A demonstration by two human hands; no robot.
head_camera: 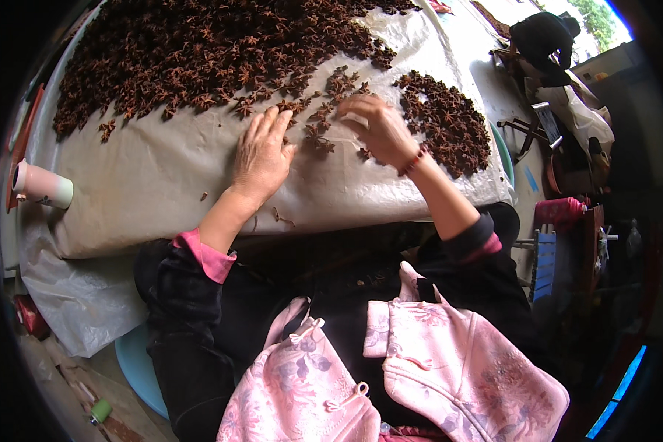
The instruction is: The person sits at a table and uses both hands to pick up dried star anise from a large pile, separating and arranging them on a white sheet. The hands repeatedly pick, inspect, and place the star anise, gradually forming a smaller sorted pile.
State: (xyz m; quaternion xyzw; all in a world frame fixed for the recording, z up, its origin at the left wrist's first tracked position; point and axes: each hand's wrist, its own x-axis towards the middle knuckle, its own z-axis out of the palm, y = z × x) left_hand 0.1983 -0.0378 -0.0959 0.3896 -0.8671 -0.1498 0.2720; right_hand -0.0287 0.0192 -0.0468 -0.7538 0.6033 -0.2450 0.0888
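Observation:
A large heap of dried star anise (pixel 210 55) covers the far left of a pale plastic sheet (pixel 143 182). My left hand (pixel 262 152) rests flat at the heap's near edge, fingertips by a few pods, holding nothing. Curved and slightly blurred, my right hand (pixel 378 130) hovers over the sheet, its thumb apart from the fingers and no pod visible between them. Between my hands lies a loose strip of star anise (pixel 319 124). A smaller, separate pile of star anise (pixel 447 121) sits to the right, beyond my right wrist.
A pink and white cup (pixel 43 185) is at the sheet's left edge. Stem bits (pixel 283 217) lie near the front edge. To the right are a blue slatted chair (pixel 544 265) and a pink container (pixel 561 212). A person in dark clothes (pixel 541 41) bends over at the far right.

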